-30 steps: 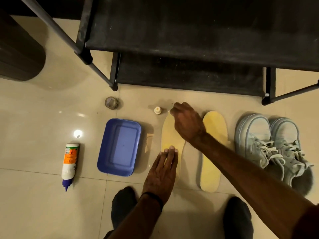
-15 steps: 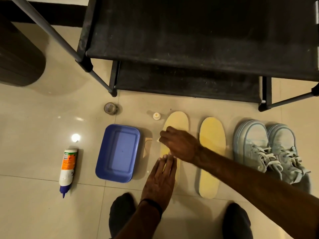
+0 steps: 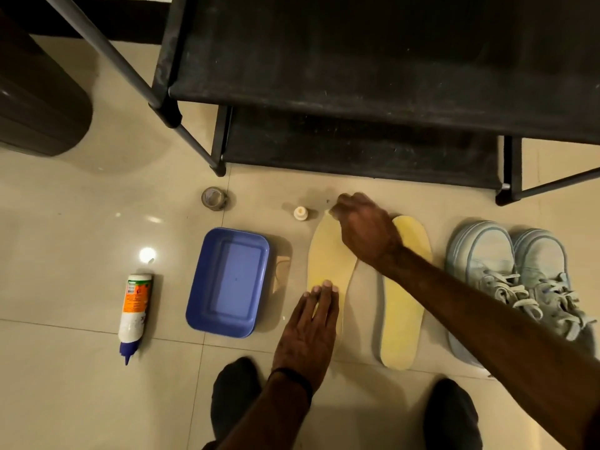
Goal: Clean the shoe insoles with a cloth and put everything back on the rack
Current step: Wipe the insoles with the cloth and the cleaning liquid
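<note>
Our left hand [image 3: 308,332] presses flat, fingers straight, on the heel of a yellow insole [image 3: 328,258] on the tiled floor; our right hand [image 3: 365,230], fingers curled, works at its toe, any cloth hidden. Second insole [image 3: 401,306] and pale-blue sneakers [image 3: 506,280] lie alongside, below the black rack [image 3: 357,92].

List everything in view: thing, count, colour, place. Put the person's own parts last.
shoe rack: 1, black, top of view
insoles: 2, yellow, on floor side by side
sneakers: 2, light blue, right of insoles
tub: 1, blue, left of insoles
bottle: 1, white and orange, lying far left
small cap: 1, white, above left insole
tape roll: 1, clear, near rack leg
left hand: flat, pressing left insole's heel
right hand: at left insole's toe, whitish scrap under its fingers
feet: 2, black socks, bottom
</note>
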